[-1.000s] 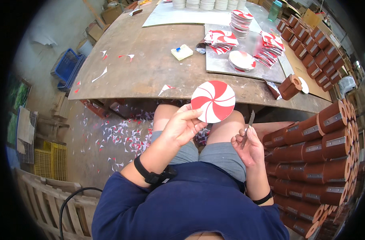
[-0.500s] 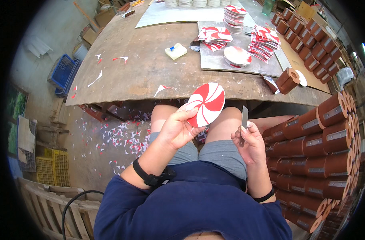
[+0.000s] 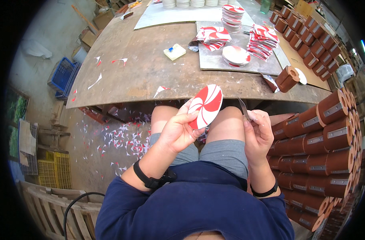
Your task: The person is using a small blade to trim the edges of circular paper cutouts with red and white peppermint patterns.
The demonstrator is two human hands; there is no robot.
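A round disc [image 3: 208,105] with a red and white swirl is pinched at its lower left edge by my left hand [image 3: 180,130], the thumb lying across its face. The disc is tilted above my lap, close to the table's front edge. In my right hand [image 3: 259,134] is a thin flat metal blade [image 3: 244,108], its tip pointing up and a little left. Blade and disc are apart. My right fingers close around the blade's lower end, so that part is hidden.
On the wooden table [image 3: 138,60] lie a pale yellow block [image 3: 175,52], white and red scraps, piles of swirl sheets [image 3: 263,40] and a stack of discs [image 3: 232,18]. Brown cylinders [image 3: 310,140] are piled along my right. Scraps [image 3: 126,138] litter the floor.
My right hand has turned, tipping the blade to the left, and has moved slightly right. My left hand has shifted the disc a little left and turned it slightly.
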